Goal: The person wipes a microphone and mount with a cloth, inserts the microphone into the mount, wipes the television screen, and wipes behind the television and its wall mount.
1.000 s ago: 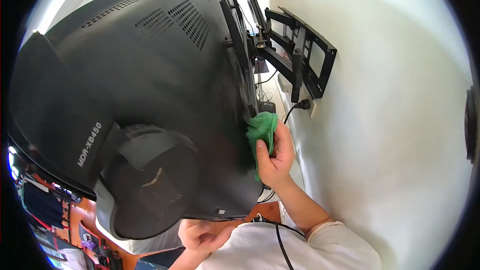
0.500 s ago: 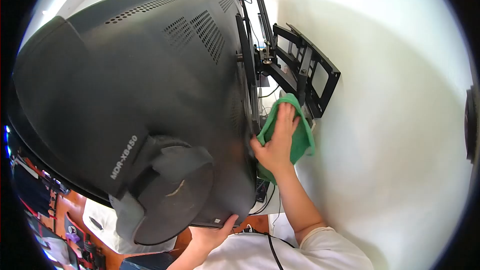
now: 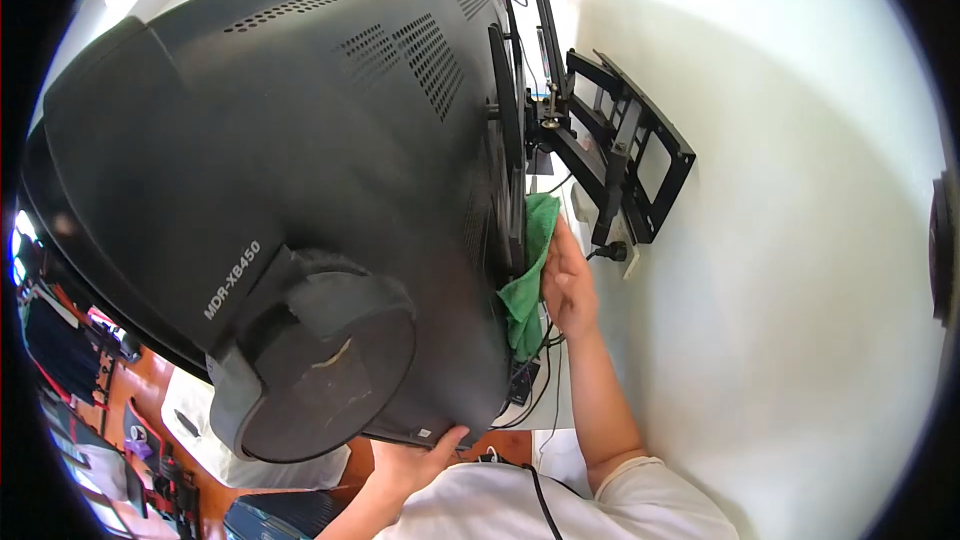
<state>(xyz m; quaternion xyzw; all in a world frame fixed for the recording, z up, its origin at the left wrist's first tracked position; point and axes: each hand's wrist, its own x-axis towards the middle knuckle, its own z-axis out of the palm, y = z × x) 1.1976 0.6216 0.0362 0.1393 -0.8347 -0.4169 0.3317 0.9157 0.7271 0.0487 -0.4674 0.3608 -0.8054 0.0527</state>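
Note:
A large black monitor (image 3: 300,120) with rows of vent holes fills the left and middle of the view, tilted and seen from behind. My left hand (image 3: 405,465) grips its lower edge, thumb on the near side and fingers hidden beneath. A green cloth (image 3: 525,305) lies bunched against the monitor's right side. My right hand (image 3: 572,285) holds the cloth from the wall side, fingers pointing upward and partly hidden behind it. Black headphones (image 3: 345,375) with a round ear cup are at the monitor's lower corner, near the lettering MDR-XB450.
A black metal wall-mount arm (image 3: 620,145) juts out between the monitor and the white wall (image 3: 790,240). A plug (image 3: 610,252) hangs below it. Cables (image 3: 545,385) run down behind the monitor. At lower left are a white seat (image 3: 265,460) and clutter on an orange floor.
My right hand has turned and pressed the green cloth, spread out earlier, in against the monitor's side. My left hand stays on the lower edge. The whole view has shifted slightly.

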